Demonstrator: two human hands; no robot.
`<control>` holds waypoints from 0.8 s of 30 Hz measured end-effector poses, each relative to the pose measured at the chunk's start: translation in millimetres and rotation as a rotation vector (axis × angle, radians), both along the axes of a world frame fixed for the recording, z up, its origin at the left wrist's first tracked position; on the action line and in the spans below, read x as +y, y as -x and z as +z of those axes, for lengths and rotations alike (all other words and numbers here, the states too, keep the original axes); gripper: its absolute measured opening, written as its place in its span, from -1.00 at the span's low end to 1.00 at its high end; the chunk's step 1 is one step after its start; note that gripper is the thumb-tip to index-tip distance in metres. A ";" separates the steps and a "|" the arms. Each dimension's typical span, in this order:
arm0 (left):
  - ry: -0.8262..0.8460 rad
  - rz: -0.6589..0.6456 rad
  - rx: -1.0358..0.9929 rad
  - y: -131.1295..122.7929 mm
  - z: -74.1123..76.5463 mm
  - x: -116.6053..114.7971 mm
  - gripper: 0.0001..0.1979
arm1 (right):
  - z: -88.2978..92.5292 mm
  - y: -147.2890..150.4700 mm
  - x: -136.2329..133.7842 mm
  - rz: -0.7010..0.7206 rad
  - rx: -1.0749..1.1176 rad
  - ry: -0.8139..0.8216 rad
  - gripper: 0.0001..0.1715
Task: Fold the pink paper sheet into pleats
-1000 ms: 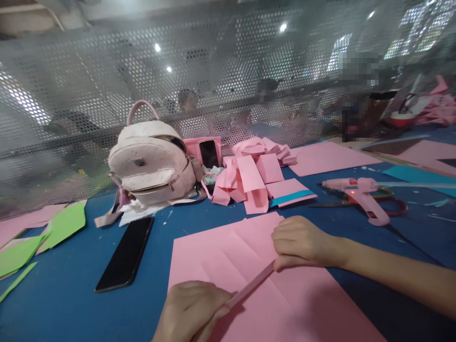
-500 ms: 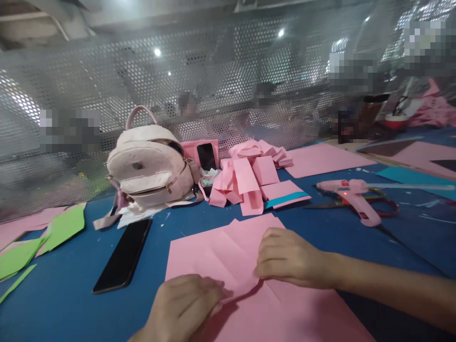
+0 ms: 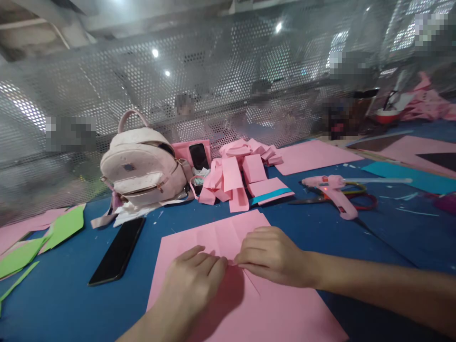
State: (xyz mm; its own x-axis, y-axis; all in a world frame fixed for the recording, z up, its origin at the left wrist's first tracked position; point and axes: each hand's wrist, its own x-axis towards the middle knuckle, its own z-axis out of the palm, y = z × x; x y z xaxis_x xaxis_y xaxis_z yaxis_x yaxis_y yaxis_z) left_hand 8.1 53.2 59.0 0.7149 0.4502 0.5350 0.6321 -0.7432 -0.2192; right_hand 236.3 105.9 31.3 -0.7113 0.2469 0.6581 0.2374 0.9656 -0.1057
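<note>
Between my two hands is a piece of pink paper (image 3: 230, 240) with fold creases, its near edge lifted a little. It lies over a larger pink sheet (image 3: 270, 316) on the blue table. My left hand (image 3: 195, 278) is closed on the near edge of the creased paper, with the thumb side toward the middle. Close beside it, my right hand (image 3: 267, 256) pinches the same edge, fingers curled under. The fingertips of both hands nearly meet, and they hide part of the edge.
A black phone (image 3: 117, 251) and a pale pink backpack (image 3: 146, 161) are at left. Folded pink paper pieces (image 3: 233, 175) lie ahead. At right, a pink glue gun (image 3: 333, 190) with a lit red light and trailing cord rests on scissors (image 3: 368, 201). Green paper (image 3: 66, 228) lies far left.
My left hand has moved up and forward along the paper's edge, closer to my right hand. My right hand has shifted slightly left as the whole view moved a little.
</note>
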 end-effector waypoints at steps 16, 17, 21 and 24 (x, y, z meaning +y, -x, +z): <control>-0.071 0.031 0.100 89.3 7.6 -42.2 -0.79 | 1.1 3.6 -5.9 0.007 0.033 0.023 -0.64; -0.081 0.017 0.157 100.2 6.5 -45.2 -0.79 | 0.6 4.3 -5.8 0.006 0.028 0.022 -0.64; -0.149 0.005 0.281 131.3 0.3 -53.7 -0.73 | -1.3 5.0 -4.2 0.011 -0.007 0.003 -0.65; -0.179 0.089 0.188 138.1 0.7 -55.6 -0.76 | -1.9 5.1 -2.7 0.007 0.002 0.007 -0.67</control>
